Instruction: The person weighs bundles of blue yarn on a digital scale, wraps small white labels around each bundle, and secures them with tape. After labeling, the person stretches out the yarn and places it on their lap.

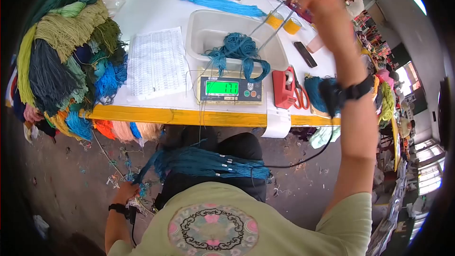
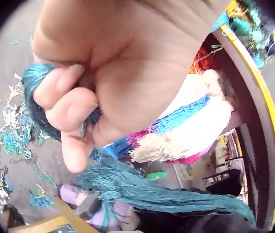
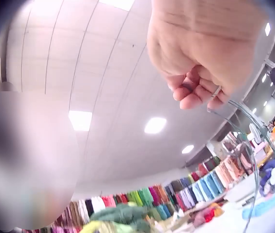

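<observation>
The teal yarn hank (image 1: 199, 161), lying at lower centre, should handle light and limp, best taken at its bunched left end, where the left hand (image 1: 126, 191) clamps its grip, the right hand (image 1: 328, 14) pinching yarn strands (image 1: 276, 31) at upper right.

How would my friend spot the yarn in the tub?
On the white table, find the pale tub behind the glowing green scale display. The tangled yarn inside hangs over the tub's near rim. Unlike the sky-blue skein beyond, it's darker teal, with strands rising to the right hand.
</observation>
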A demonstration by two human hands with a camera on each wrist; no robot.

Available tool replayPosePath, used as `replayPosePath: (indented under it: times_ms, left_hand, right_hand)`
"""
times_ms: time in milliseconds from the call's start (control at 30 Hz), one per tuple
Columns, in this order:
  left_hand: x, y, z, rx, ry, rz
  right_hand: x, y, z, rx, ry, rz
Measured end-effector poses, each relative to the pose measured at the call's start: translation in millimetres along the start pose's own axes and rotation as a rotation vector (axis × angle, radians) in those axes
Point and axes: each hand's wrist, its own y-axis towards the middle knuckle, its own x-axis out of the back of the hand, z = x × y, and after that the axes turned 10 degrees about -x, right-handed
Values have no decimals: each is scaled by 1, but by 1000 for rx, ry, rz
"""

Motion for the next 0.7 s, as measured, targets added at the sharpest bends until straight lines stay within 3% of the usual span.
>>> replayPosePath:
  times_ms: [33,67,100,133,167,200,267,333,433,567,600,633,667,700]
  left_hand:
    - [-2,-2,-20,-56,7,4]
    - [-4,-4,-41,-113,11,7]
    - [-7,-9,-63,-117,6,9]
    - [-11,-15,-88,-154,-121,-15]
    - [-14,-20,-109,-190,-247,-38]
    - [-17,-22,-127,-191,-253,-35]
    - [-19,-28,-160,-324,-551,81]
    - [-26,-45,-200,-354,-601,114]
    - [-38,-57,-236,-621,-933,382]
    - [-70,-88,-287,-824,-1155,585]
    - [-77,-86,-289,-849,-1183,637]
    - [-82,-86,-298,-887,-1176,623]
    - [-81,-84,-305,-919,-1176,590]
    - [-77,-75,-302,-981,-1127,572]
  right_hand:
    - [-31,-29,1,-58,396,191]
    - [-64,-70,25,-462,277,110]
    - [-78,-91,20,-395,-5,307]
    - [-90,-115,30,-116,-321,175]
    - [-103,-136,24,-69,-250,102]
    - [-107,-150,26,-101,-317,97]
    - [-113,-167,30,-142,-352,-43]
    - [-117,-174,31,-200,-302,-95]
    - [-122,-174,32,-239,-273,-148]
    - [-138,-163,27,-242,-610,-142]
    - [-153,-164,21,-397,-390,-262]
    - [-152,-173,22,-166,-519,-197]
    - [-177,-179,17,-172,-452,-269]
    - [-170,-183,41,-86,-501,-198]
